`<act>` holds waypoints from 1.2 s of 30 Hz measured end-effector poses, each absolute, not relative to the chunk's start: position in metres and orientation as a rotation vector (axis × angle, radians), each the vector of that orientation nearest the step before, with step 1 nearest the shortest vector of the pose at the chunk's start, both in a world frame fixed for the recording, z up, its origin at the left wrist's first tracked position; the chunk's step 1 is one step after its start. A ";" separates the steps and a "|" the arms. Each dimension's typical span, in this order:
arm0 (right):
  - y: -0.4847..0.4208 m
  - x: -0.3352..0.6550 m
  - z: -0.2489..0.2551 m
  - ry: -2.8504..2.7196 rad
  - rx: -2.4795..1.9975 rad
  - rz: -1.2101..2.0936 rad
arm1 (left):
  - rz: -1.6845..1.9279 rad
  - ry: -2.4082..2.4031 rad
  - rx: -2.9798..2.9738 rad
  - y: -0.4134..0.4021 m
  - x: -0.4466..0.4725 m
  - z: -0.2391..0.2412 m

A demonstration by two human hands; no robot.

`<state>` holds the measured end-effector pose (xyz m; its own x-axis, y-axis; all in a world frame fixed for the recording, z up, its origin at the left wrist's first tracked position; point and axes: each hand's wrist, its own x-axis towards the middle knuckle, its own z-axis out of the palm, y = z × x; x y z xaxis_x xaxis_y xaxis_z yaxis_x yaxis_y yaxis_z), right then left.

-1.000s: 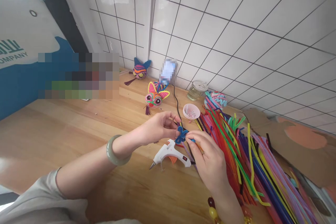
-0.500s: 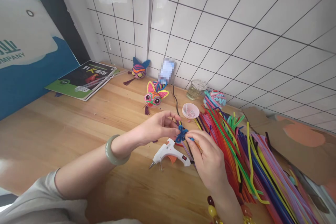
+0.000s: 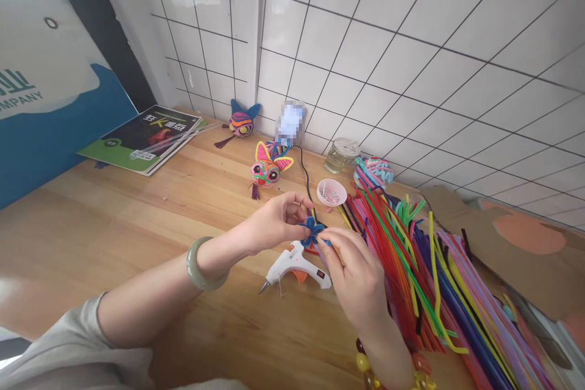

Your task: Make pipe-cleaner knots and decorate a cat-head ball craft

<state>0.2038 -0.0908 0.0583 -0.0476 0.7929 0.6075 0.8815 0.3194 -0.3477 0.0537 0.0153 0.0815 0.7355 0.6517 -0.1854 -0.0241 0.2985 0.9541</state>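
Observation:
Between both hands is a small blue pipe-cleaner flower (image 3: pixel 312 230) with looped petals. My left hand (image 3: pixel 278 222) pinches its left side between thumb and fingers. From the right, my right hand (image 3: pixel 356 265) grips the flower's edge with thumb and forefinger, and a bit of blue shows by those fingertips. Just below the hands, a white hot glue gun (image 3: pixel 292 265) lies on its side on the table, nozzle to the left, propped by a thin wire stand.
Many coloured pipe cleaners (image 3: pixel 411 268) spread over the right side beside cardboard (image 3: pixel 498 256). Behind the hands stand a pink bowl (image 3: pixel 331 193) of small bits, a lidded glass jar (image 3: pixel 342 155), a yarn cat head (image 3: pixel 266 172) and a phone (image 3: pixel 290 122). Books (image 3: pixel 150 137) lie at left.
The flower has shifted slightly left, and its petals face a little differently. My right hand has moved slightly left with it, while my left hand stays nearly in place.

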 end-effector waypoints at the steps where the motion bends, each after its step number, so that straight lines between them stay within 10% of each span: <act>1: -0.091 0.204 0.057 -1.852 -1.478 -0.179 | 0.491 0.625 1.199 0.015 0.054 0.082; 17: -0.090 0.199 0.058 -1.876 -1.356 -0.368 | 0.553 0.668 1.126 0.013 0.056 0.082; 36: -0.088 0.206 0.071 -1.000 -1.483 1.036 | 0.531 0.346 1.207 0.012 0.053 0.070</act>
<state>0.2058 -0.0877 0.0713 0.2834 0.9532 -0.1052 0.0718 -0.1305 -0.9888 0.0532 0.0121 0.0695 0.8283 0.5597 0.0252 -0.2028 0.2576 0.9447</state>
